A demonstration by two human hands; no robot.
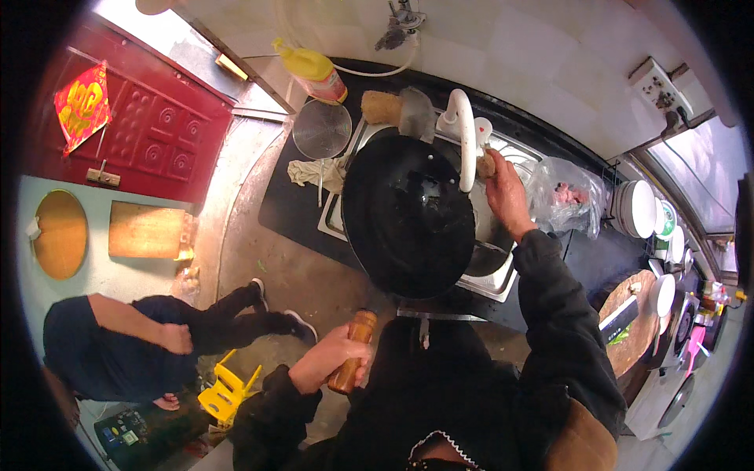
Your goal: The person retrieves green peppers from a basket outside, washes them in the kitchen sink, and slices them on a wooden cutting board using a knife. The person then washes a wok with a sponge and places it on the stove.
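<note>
My left hand (330, 359) is closed round a wooden handle (352, 353) in front of my body. The handle lines up with a large black wok (406, 235), though the join between them is lost in shadow. Tilted over the sink (500, 288), the wok shows a wet, shiny inside and two rivets near its far rim. My right hand (508, 197) pinches a small brown scrubbing pad (486, 165), just right of the white faucet (467, 141). The curved spout comes down at the wok's right rim. Part of the basin is hidden under the wok.
Behind the sink stand a yellow bottle (312, 73), a round strainer (322, 129) and a brown sponge (382, 108). A clear plastic bag (568, 194) holds pinkish contents. A cleaver (618, 321) lies on a round chopping block (627, 347). Another person (118, 347) is at left, near a yellow chair (227, 391).
</note>
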